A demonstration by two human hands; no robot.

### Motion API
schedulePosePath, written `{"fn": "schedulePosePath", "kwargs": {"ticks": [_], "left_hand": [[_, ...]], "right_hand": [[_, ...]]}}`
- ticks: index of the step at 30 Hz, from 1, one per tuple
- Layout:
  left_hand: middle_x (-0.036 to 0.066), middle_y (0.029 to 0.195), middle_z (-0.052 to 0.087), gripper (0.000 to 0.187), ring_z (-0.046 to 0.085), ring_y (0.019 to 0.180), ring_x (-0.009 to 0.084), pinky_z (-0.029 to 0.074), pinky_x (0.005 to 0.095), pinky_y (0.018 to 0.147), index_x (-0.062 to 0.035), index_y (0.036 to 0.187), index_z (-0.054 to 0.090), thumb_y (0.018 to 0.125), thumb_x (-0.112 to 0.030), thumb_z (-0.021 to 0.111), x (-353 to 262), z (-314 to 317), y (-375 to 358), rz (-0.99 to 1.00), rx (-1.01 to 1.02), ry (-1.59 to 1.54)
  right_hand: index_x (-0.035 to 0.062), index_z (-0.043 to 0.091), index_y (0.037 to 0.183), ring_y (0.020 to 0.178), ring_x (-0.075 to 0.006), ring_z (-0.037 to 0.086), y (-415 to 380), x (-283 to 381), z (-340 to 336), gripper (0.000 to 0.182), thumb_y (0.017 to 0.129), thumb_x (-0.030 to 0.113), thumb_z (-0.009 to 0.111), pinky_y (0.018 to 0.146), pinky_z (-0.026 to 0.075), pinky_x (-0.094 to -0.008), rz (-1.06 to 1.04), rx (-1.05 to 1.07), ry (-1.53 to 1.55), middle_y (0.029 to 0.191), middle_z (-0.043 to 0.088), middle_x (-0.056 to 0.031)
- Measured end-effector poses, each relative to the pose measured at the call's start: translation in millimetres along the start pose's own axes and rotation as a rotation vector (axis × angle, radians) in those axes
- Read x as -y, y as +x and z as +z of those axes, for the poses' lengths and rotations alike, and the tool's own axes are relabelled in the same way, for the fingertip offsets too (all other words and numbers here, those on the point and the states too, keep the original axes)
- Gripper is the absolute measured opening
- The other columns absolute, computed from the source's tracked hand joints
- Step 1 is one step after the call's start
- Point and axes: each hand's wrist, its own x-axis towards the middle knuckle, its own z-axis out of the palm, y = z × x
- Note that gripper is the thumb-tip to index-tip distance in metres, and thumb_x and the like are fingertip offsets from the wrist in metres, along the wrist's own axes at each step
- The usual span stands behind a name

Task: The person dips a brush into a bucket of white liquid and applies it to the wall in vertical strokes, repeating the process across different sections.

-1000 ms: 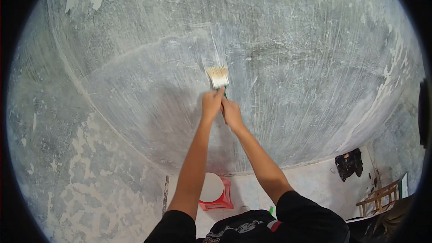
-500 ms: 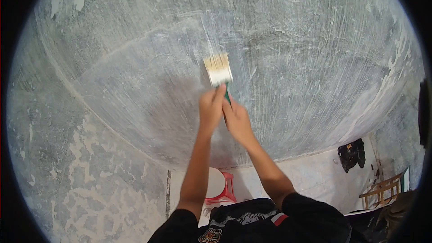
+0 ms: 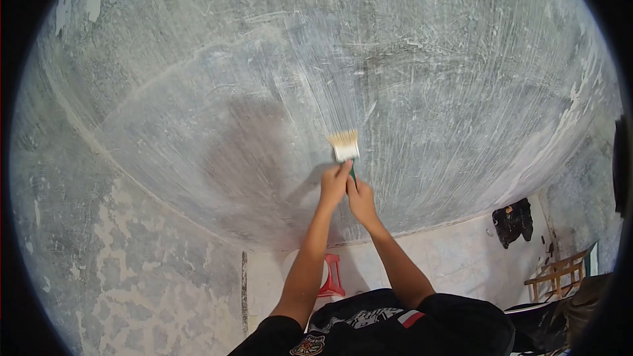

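Observation:
A wide paintbrush with pale bristles, a light metal band and a green handle is pressed to the grey wall, bristles upward and splayed. Both of my hands are closed on it. My left hand grips the handle just under the metal band. Slightly lower and to the right, my right hand wraps the handle's lower part. Pale vertical streaks run down the wall above the bristles. Most of the handle is hidden by my fingers.
Below the wall, on the light tiled floor, a red stool is partly covered by my left arm. Farther right are a black plastic bag and a wooden rack. Peeling patches mark the left wall.
Both hands have moved down and slightly right along the wall with the paintbrush. The bristles are now more splayed. My view has shifted slightly.

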Motion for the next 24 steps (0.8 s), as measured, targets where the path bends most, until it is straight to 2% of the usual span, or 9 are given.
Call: {"fn": "schedulePosePath", "kwargs": {"ticks": [1,5,7,9,11,13,16,18,24], "left_hand": [[0.012,0.059,0.06,0.057,0.056,0.055,0.019,0.044,0.0386,0.056,0.0054,0.071,0.064,0.098,-0.044,0.063,24,9,-13,-0.099,0.01,-0.027],[0.007,0.062,0.06,0.055,0.055,0.057,0.0141,0.044,0.0338,0.055,0.0012,0.071,0.066,0.098,-0.046,0.064,78,24,-66,-0.273,0.103,-0.036],[0.001,0.065,0.06,0.052,0.054,0.06,0.0094,0.043,0.0297,0.054,-0.0019,0.072,0.068,0.099,-0.046,0.064,74,22,-85,-0.279,0.135,-0.016],[0.008,0.062,0.063,0.054,0.057,0.057,0.0135,0.046,0.034,0.055,0.0024,0.071,0.067,0.1,-0.044,0.063,43,15,-102,-0.294,0.045,-0.15],[0.005,0.062,0.062,0.051,0.056,0.058,0.0112,0.045,0.0323,0.054,0.0029,0.074,0.066,0.101,-0.04,0.063,-9,-5,-87,-0.126,0.012,-0.154],[0.004,0.062,0.06,0.048,0.054,0.058,0.0101,0.044,0.0311,0.053,0.0028,0.075,0.065,0.103,-0.036,0.062,-90,-30,-59,0.082,-0.009,-0.117],[0.002,0.06,0.056,0.047,0.048,0.057,0.0078,0.038,0.0311,0.051,0.0004,0.07,0.06,0.103,-0.033,0.063,-181,-52,-4,0.437,-0.144,-0.034],[0.002,0.059,0.053,0.049,0.046,0.057,0.0081,0.038,0.0313,0.052,-0.0001,0.069,0.06,0.103,-0.036,0.062,-219,-61,31,0.433,-0.137,0.0],[0.002,0.059,0.052,0.051,0.044,0.058,0.0087,0.039,0.0322,0.053,0.0022,0.069,0.059,0.102,-0.036,0.063,-183,-43,74,0.375,-0.13,-0.013]], "right_hand": [[-0.004,0.063,0.085,0.062,-0.017,0.053,-14,-20,-2,0.043,0.107,0.03,0.048,0.06,0.044,-0.0374,0.052,0.017,0.02,0.066,0.056,-0.0113],[-0.0023,0.059,0.078,0.061,-0.0154,0.052,-66,-76,-11,0.046,0.107,0.032,0.048,0.06,0.043,-0.0374,0.206,0.053,-0.077,0.063,0.054,-0.0092],[-0.0018,0.059,0.078,0.06,-0.0147,0.051,-87,-72,-22,0.046,0.107,0.033,0.048,0.059,0.043,-0.0376,0.127,0.069,-0.034,0.06,0.052,-0.0082],[-0.0021,0.06,0.079,0.061,-0.0141,0.051,-87,-29,-30,0.046,0.107,0.032,0.048,0.059,0.044,-0.0367,0.097,0.093,-0.007,0.061,0.052,-0.0079],[-0.0033,0.062,0.087,0.063,-0.0123,0.051,-73,16,-30,0.04,0.108,0.028,0.048,0.059,0.044,-0.0338,0.005,0.105,-0.008,0.065,0.054,-0.0062],[-0.001,0.065,0.108,0.058,-0.0248,0.059,-39,75,-31,0.032,0.106,0.027,0.051,0.059,0.047,-0.0378,-0.127,0.111,0.084,0.066,0.058,-0.0147],[-0.0033,0.065,0.112,0.059,-0.0266,0.064,20,159,-26,0.032,0.105,0.025,0.052,0.057,0.047,-0.0381,-0.342,0.03,0.169,0.068,0.06,-0.0179],[-0.0039,0.066,0.111,0.061,-0.0324,0.066,54,200,-23,0.032,0.104,0.024,0.053,0.057,0.048,-0.0402,-0.43,-0.047,0.159,0.07,0.062,-0.0218],[-0.0031,0.067,0.107,0.066,-0.0414,0.066,93,157,-9,0.031,0.103,0.024,0.053,0.06,0.049,-0.0448,-0.383,-0.084,0.086,0.074,0.063,-0.0269]]}}
